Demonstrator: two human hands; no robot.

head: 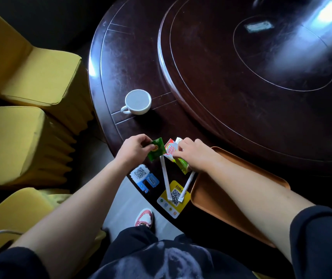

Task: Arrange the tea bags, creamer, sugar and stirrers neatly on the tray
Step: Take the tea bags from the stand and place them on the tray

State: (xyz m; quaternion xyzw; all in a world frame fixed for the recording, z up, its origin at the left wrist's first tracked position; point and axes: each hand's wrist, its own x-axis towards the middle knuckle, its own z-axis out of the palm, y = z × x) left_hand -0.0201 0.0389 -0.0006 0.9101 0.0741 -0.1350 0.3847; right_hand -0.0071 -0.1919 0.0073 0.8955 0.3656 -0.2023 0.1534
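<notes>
My left hand (134, 148) pinches a green tea bag packet (157, 149) just above the table's near edge. Beside it, my right hand (193, 156) rests on a red-and-white creamer packet (170, 151) and a light green packet (182, 165), fingers curled over them. A pale packet corner (178, 140) pokes out behind the fingers. Two white wrapped stirrers (165, 178) (187, 185) lie in a V on the table below the packets. The orange tray (217, 200) lies under my right forearm and holds nothing that I can see.
A white cup (138, 101) stands on the dark round table (133, 63), further out. A raised turntable (262, 77) fills the table's middle. Yellow (173, 200) and blue (145, 177) QR stickers mark the near edge. Yellow-covered chairs (30, 77) crowd the left side.
</notes>
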